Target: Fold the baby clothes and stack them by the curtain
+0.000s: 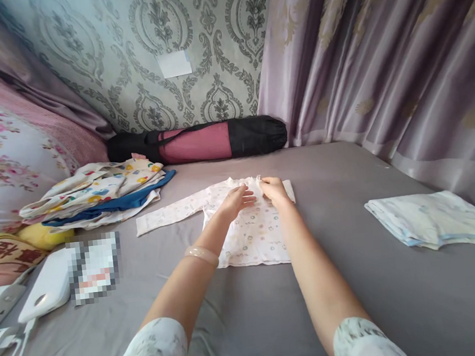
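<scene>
Lying front-up on the gray sheet [252, 318], a small shirt [250, 236] sits in the middle of the view, between the two forearms. Its thin-looking fabric is white with a faint pinkish cast, scattered with tiny motifs in muted pink, blue-gray and tan, too small to make out one by one. One long sleeve [173, 212] reaches out to the left, nearly straight and slightly wrinkled, ending in a squared-off cuff; on the other side only a short pale piece of cloth shows beyond the wrist. The neckline [244, 180] looks uneven and softly gathered at the far end, while the bottom hem runs almost straight at the near end. The body lies fairly smooth, with light creases near the top. The right hand [273, 190] pinches the fabric at the right side of the neckline, its fingers curled. The left hand [238, 199] is loose, fingers extended over the upper front, gripping nothing; whether it touches the cloth cannot be told. A pale bangle [202, 255] circles the left forearm. A heap of clothes [98, 187] lies beyond the outstretched sleeve, and a folded pale cloth [432, 217] rests well apart to the right.
</scene>
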The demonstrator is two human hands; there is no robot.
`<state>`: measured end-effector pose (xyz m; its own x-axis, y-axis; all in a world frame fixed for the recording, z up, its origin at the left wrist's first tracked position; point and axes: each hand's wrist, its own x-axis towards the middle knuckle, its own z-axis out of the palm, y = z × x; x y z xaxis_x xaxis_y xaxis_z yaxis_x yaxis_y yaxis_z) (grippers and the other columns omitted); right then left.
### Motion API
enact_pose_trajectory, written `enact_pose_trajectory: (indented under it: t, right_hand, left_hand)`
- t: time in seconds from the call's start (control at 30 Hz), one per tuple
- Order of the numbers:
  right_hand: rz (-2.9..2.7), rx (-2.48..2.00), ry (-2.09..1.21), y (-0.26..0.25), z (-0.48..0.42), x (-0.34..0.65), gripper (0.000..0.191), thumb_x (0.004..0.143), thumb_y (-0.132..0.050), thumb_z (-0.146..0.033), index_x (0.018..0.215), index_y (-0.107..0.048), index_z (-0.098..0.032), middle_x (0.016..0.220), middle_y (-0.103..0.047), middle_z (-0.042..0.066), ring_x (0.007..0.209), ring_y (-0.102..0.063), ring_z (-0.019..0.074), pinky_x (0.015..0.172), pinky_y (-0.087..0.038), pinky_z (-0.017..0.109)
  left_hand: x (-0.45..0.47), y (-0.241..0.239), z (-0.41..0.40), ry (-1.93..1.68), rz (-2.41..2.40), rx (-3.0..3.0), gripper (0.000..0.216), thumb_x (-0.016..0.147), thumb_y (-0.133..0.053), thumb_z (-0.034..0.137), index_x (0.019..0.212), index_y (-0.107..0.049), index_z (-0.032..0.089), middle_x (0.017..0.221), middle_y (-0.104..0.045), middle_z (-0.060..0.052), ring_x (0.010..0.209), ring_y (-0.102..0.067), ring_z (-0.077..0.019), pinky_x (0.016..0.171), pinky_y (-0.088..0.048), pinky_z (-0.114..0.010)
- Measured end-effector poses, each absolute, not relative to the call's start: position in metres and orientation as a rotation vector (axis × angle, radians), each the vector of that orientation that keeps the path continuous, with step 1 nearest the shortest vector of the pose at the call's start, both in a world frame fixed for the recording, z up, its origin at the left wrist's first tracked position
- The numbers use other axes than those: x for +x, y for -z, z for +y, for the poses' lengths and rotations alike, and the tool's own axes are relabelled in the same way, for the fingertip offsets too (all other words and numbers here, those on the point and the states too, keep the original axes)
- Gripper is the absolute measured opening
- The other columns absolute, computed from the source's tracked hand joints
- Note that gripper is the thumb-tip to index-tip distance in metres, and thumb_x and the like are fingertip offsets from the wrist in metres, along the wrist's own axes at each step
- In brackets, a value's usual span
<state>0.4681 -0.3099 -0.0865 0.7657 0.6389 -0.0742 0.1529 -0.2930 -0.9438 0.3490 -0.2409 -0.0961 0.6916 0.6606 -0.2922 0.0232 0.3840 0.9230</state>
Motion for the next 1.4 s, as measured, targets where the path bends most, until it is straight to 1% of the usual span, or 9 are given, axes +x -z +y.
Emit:
enact_pose_trajectory:
  t: [0.13,0.23,0.33,0.4,0.57,0.8,1.17,1.27,1.4]
  right_hand:
    - [-0.702,-1.769,-0.746,0.084,-0.311,0.458,0.015,0.078,-0.064,-0.028,0.071,-0.068,-0.016,0.055,-0.061,-0.004,0.057,-0.060,0.0121,0.052,-0.045,0.019]
    - [-0.584,-1.651,-0.843,0.074,-0.316,0.464,0.009,0.081,-0.064,-0.021,0.075,-0.067,-0.015,0.065,-0.067,0.000,0.061,-0.062,0.0107,0.054,-0.047,0.018]
    - [-0.388,-1.513,-0.763,0.061,-0.325,0.480,0.009,0.085,-0.059,-0.016,0.079,-0.065,-0.015,0.073,-0.071,0.002,0.062,-0.064,0.0086,0.053,-0.047,0.016]
    - [-0.278,-1.438,-0.693,0.054,-0.334,0.492,0.009,0.086,-0.057,-0.013,0.080,-0.064,-0.016,0.072,-0.071,0.001,0.060,-0.063,0.0072,0.052,-0.046,0.015]
    - [-0.128,-1.310,-0.601,0.048,-0.356,0.513,0.014,0.088,-0.054,-0.008,0.079,-0.062,-0.016,0.066,-0.069,-0.002,0.055,-0.062,0.0052,0.048,-0.045,0.013]
    - [-0.069,-1.304,-0.616,0.055,-0.357,0.517,0.015,0.088,-0.055,-0.008,0.077,-0.061,-0.016,0.063,-0.067,-0.004,0.051,-0.060,0.0044,0.045,-0.044,0.012]
    - [-0.087,-1.423,-0.540,0.063,-0.354,0.519,0.014,0.088,-0.052,-0.009,0.081,-0.062,-0.015,0.066,-0.068,-0.002,0.054,-0.060,0.0041,0.048,-0.044,0.011]
    - [-0.149,-1.511,-0.477,0.073,-0.346,0.519,0.013,0.087,-0.052,-0.013,0.084,-0.064,-0.014,0.073,-0.071,0.001,0.059,-0.062,0.0061,0.054,-0.047,0.015]
    - [-0.425,-1.754,-0.359,0.088,-0.332,0.516,0.022,0.087,-0.048,-0.019,0.094,-0.068,-0.014,0.091,-0.074,0.007,0.083,-0.068,0.0130,0.076,-0.052,0.024]
  left_hand:
    - [0.361,0.103,-0.237,-0.410,0.744,1.070,0.037,0.098,-0.041,0.043,0.101,-0.059,0.011,0.093,-0.066,-0.013,0.084,-0.067,-0.0185,0.077,-0.056,-0.031]
    - [0.366,0.104,-0.236,-0.438,0.823,1.107,0.030,0.093,-0.054,0.040,0.094,-0.061,0.011,0.075,-0.063,-0.006,0.078,-0.064,-0.0167,0.072,-0.057,-0.029]
    - [0.371,0.103,-0.236,-0.460,0.927,1.208,0.025,0.081,-0.069,0.034,0.079,-0.062,0.011,0.059,-0.052,0.000,0.064,-0.059,-0.0144,0.064,-0.057,-0.029]
    - [0.376,0.103,-0.236,-0.477,0.969,1.289,0.024,0.075,-0.075,0.030,0.072,-0.061,0.012,0.054,-0.048,0.002,0.058,-0.056,-0.0129,0.058,-0.054,-0.026]
    - [0.389,0.098,-0.234,-0.557,0.852,1.455,0.016,0.074,-0.068,0.028,0.074,-0.063,0.013,0.060,-0.057,0.000,0.058,-0.056,-0.0119,0.050,-0.046,-0.020]
    - [0.375,0.087,-0.208,-0.702,0.730,1.504,0.038,0.065,-0.071,0.048,0.079,-0.066,0.014,0.067,-0.063,-0.002,0.062,-0.058,-0.0139,0.056,-0.046,-0.023]
    - [0.332,0.100,-0.177,-0.735,0.851,1.438,0.049,0.053,-0.074,0.053,0.081,-0.066,0.013,0.066,-0.064,-0.002,0.063,-0.059,-0.0152,0.058,-0.046,-0.025]
    - [0.327,0.104,-0.175,-0.726,0.899,1.409,0.043,0.055,-0.074,0.049,0.078,-0.065,0.014,0.065,-0.063,-0.002,0.063,-0.060,-0.0152,0.058,-0.047,-0.024]
    - [0.321,0.109,-0.176,-0.714,0.973,1.409,0.033,0.063,-0.070,0.044,0.077,-0.063,0.014,0.064,-0.062,-0.001,0.064,-0.061,-0.0156,0.056,-0.048,-0.024]
